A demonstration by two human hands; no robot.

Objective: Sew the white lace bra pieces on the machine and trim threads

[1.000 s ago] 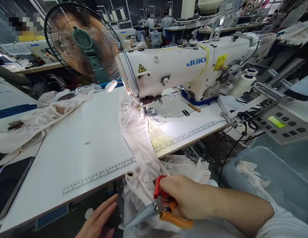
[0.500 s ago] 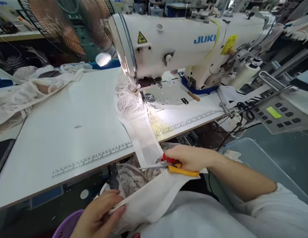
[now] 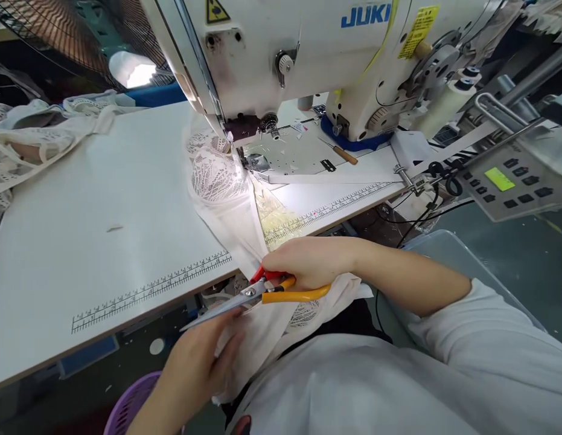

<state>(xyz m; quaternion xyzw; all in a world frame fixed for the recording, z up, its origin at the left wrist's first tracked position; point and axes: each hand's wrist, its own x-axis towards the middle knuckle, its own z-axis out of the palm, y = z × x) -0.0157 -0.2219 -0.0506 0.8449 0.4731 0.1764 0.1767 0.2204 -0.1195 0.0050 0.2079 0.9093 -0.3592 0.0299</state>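
My right hand [image 3: 313,261] grips red-and-orange thread snips [image 3: 258,294] at the front edge of the white sewing table [image 3: 104,241]; their steel blades point left and down. My left hand [image 3: 203,362], below the table edge, holds the hanging end of a white lace fabric piece [image 3: 226,193]. That fabric runs up over the table to the needle area of the white JUKI sewing machine [image 3: 308,48]. The blades lie just above my left hand's fingers, against the fabric.
A heap of lace pieces [image 3: 31,145] lies at the table's far left. A fan [image 3: 58,24] stands behind. A control panel [image 3: 511,181] and a blue-grey bin [image 3: 448,254] are on the right; a purple basket [image 3: 131,405] sits below.
The view dropped and moved closer to the machine. My right hand rose with the snips to the table edge, and my left hand came up under the blades, still holding the fabric.
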